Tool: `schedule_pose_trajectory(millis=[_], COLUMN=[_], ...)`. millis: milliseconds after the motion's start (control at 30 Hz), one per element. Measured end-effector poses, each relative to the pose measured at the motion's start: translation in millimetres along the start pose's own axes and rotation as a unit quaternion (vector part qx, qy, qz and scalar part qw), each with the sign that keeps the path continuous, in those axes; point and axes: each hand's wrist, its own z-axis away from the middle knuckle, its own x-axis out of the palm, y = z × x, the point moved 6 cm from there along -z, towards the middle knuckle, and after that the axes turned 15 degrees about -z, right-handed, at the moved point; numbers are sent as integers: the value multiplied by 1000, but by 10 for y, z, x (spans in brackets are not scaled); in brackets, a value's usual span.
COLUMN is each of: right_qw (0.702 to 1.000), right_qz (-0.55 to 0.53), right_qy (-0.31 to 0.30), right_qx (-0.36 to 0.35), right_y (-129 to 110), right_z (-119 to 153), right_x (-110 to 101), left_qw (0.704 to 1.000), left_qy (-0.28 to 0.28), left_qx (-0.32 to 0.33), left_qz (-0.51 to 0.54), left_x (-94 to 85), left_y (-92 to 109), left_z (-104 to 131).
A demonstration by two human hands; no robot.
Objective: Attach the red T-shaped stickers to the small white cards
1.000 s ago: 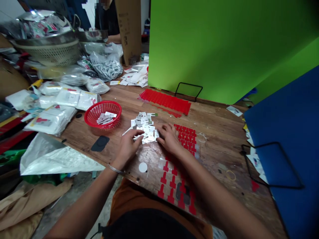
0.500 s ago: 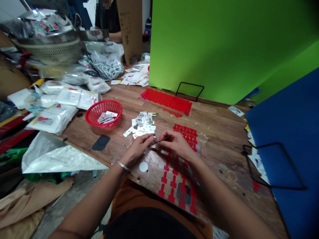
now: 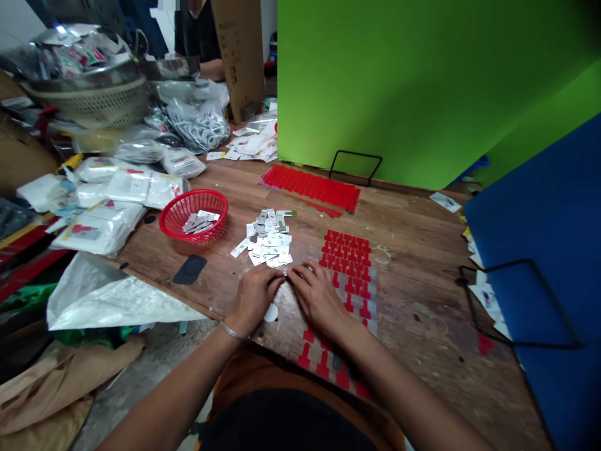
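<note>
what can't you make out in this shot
- Head view: whatever may lie between the fingertips of the left hand and right hand, hidden by the fingers.
- Head view: print on the white tags, too small to read.
- Head view: some red T-shaped pieces, covered by the right forearm.
- Head view: the blue panel's far end, cut off by the right edge.
</note>
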Motion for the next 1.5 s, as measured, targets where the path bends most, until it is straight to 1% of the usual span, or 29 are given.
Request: schedule_pose_trajectory(millis=[133,233,267,333,400,433,467,533,600,633,667,767,833,900,1033,1167,1267,1367,1500], right_qw=[1000,1000,999,991,975,965,956,948,946,945,945,943,943,943,944,945,949,953,947], right_qz=[14,-12,-38,-102,-144,-149,-143,-122,-101,-92,-82,-55,-41,-32,-22,-17,-26,-46,-80], right_qy=[-7,10,23,68,121,143,154,163,163,160,157,142,129,116,99,114,134,146,180], right_qx=[-11,-2,9,49,122,164,204,244,262,269,276,295,305,310,314,307,284,263,256], right_y=[-34,-24,2,116,326,449,569,757,884,928,960,1010,1024,1036,1056,1020,951,904,912], right_z=[3,6,7,11,27,39,49,44,17,2,-14,-61,-90,-117,-148,-109,-60,-42,-57], right_x=[61,56,32,-70,-220,-301,-375,-503,-581,-598,-603,-580,-559,-549,-542,-529,-510,-489,-508], left_qw=[1000,1000,1000,1000,995,987,972,919,863,847,837,816,806,806,823,829,829,830,831], left_qy=[3,5,1,-13,-28,-33,-39,-59,-87,-99,-108,-130,-144,-149,-152,-152,-152,-150,-146], left_qx=[19,14,7,-25,-76,-107,-140,-198,-239,-250,-257,-264,-267,-268,-247,-245,-250,-250,-248], left_qz=[-23,-28,-25,-2,59,115,186,336,436,459,471,497,508,507,489,479,476,476,476], left_x=[5,-15,-23,-32,-23,-4,30,140,262,308,345,433,497,567,707,814,845,838,821], left_y=[19,17,12,-16,-53,-68,-74,-39,61,124,187,361,443,491,547,544,526,522,526], left_z=[19,5,-4,-27,-57,-74,-94,-140,-201,-238,-278,-397,-469,-538,-668,-728,-730,-724,-717])
